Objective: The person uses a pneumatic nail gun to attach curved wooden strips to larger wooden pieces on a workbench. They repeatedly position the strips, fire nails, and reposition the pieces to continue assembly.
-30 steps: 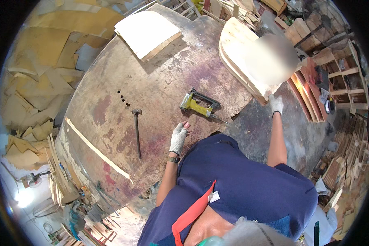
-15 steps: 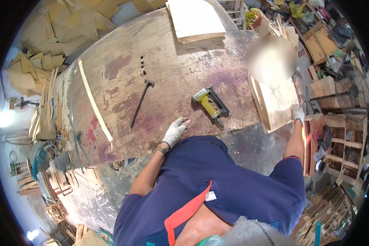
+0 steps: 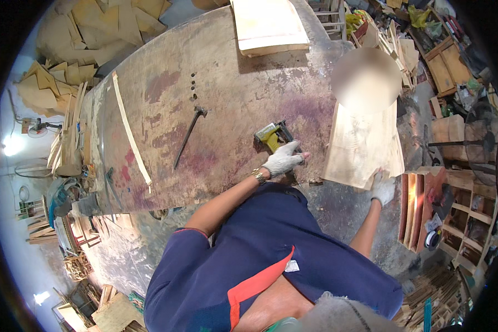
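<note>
In a grey-white work glove, my left hand (image 3: 284,159) is closed round the handle of a yellow-green nail gun (image 3: 269,136) with a black magazine. The gun lies on the worn wooden worktable (image 3: 238,94). Also gloved, my right hand (image 3: 383,188) grips the near edge of a pale wooden board (image 3: 359,149) at the table's right side. Part of that hand lies on the board's face; any fingers beneath are hidden. The board's far end is blurred. Left of the nail gun lies a dark hammer (image 3: 190,138).
A thin wooden strip (image 3: 130,130) lies on the table's left. Pale sheets (image 3: 269,25) are stacked at the far edge. On the right stand a fan (image 3: 478,144), a reddish wooden box (image 3: 420,210) and a compartmented shelf (image 3: 465,216). Wood scraps (image 3: 102,22) are piled far left.
My left hand has moved right and away from me onto the nail gun's handle, and the gun has shifted slightly left. My right hand has come nearer me, and the board has turned and slid with it.
</note>
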